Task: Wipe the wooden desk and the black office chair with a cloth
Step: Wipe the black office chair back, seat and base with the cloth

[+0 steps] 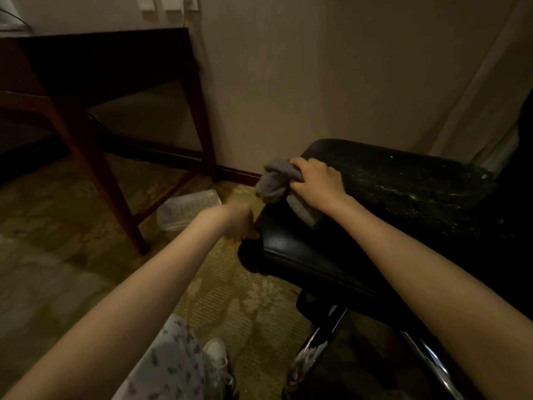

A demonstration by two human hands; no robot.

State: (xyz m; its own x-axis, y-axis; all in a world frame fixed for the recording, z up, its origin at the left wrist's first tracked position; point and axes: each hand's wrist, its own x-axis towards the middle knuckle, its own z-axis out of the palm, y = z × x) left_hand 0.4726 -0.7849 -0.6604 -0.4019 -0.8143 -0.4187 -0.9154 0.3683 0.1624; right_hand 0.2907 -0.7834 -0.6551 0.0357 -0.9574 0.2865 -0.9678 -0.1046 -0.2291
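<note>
**Head view**

- **Bottom edge:** A patterned garment point(173, 368) and a white shoe point(216, 356) lie nearest the camera, over the carpet point(72, 255). Two bare forearms run up from the lower corners.
- **Centre:** The left hand point(239, 223) is blurred. Its fingers curl at the near corner of the seat of the black office chair point(317, 255), apparently gripping it to steady it.
- **Centre right:** The right hand point(314, 180) has its fingers curled round a bunched grey cloth point(277, 180) and presses it onto the left end of the seat. Part of the cloth hangs past the edge.
- **Right:** The seat beyond the cloth carries pale flecks, which could be dirt or wear. The backrest is mostly cut off by the frame.
- **Upper left:** The wooden desk point(101, 56) is dark and well apart from both hands. Its top is seen almost edge-on, so its condition cannot be read.
- **Progress (judged):** Wiping is under way on the chair seat. The flecked stretch, backrest and base look left to do. Whether the desk is done cannot be told.
- **Surroundings:**
  - A clear plastic container point(187, 209) lies on the carpet between the desk leg and the chair, and could get underfoot.
  - The chrome chair base point(311, 359) is at the lower right.
  - Wall sockets point(167, 1) sit at the top edge.
  - The light is dim.
</note>
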